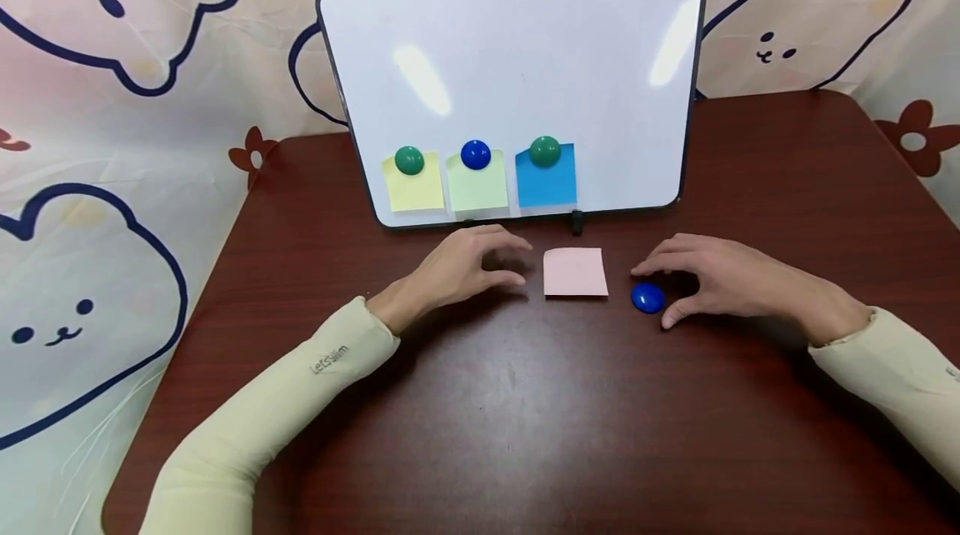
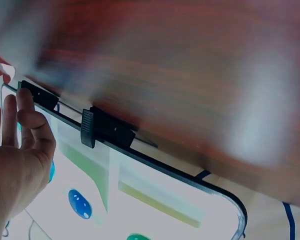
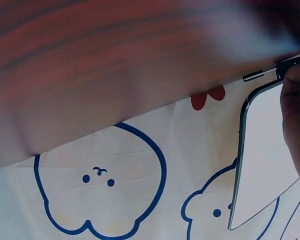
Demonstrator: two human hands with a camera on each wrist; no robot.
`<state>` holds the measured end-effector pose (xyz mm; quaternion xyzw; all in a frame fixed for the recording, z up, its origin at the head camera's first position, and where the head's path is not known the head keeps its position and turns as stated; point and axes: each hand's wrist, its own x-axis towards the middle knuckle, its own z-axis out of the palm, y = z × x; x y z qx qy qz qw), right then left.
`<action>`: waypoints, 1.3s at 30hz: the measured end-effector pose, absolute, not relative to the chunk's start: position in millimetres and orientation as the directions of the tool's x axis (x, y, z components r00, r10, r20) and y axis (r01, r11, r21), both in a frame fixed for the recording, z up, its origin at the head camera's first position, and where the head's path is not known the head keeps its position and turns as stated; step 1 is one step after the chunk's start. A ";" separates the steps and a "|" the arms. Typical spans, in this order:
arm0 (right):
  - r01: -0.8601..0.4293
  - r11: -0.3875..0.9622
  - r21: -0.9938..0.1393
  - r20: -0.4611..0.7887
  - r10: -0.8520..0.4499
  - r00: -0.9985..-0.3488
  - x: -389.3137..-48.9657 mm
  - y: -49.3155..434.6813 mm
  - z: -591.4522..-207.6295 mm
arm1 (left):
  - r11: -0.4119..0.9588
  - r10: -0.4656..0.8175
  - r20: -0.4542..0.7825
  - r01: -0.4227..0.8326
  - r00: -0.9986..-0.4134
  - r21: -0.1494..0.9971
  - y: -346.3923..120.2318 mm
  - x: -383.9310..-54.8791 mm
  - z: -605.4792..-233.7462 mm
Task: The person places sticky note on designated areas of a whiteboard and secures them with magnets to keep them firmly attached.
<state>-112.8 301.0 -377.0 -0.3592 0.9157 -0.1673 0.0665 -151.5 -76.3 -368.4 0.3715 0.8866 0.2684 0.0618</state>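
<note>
A pink sticky note pad lies on the table between the two hands. To its left hovers my left hand, thumb and fingers parted and holding nothing. My right hand is at the right, its thumb and fingers spread around a round blue magnet on the table, without visibly gripping it. Behind them leans a whiteboard. Along its lower edge hang a yellow note under a green magnet, a pale green note under a blue magnet, and a blue note under another green magnet.
The brown table reaches toward the person. Black clips brace the board's bottom edge. A cloth backdrop with cartoon figures surrounds the table's back and left.
</note>
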 end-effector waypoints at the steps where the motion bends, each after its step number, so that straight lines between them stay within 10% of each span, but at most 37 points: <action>1: -0.635 0.687 -0.355 -0.007 -0.681 -0.733 -112.7 301.4 -377.1 | 0.575 0.695 0.093 0.629 -0.713 0.523 -75.2 -152.9 -368.3; 39: -0.687 0.641 -0.343 0.047 -0.719 -0.694 -110.0 298.6 -378.8 | 0.616 0.742 0.027 0.697 -0.670 0.367 -25.9 -180.9 -371.9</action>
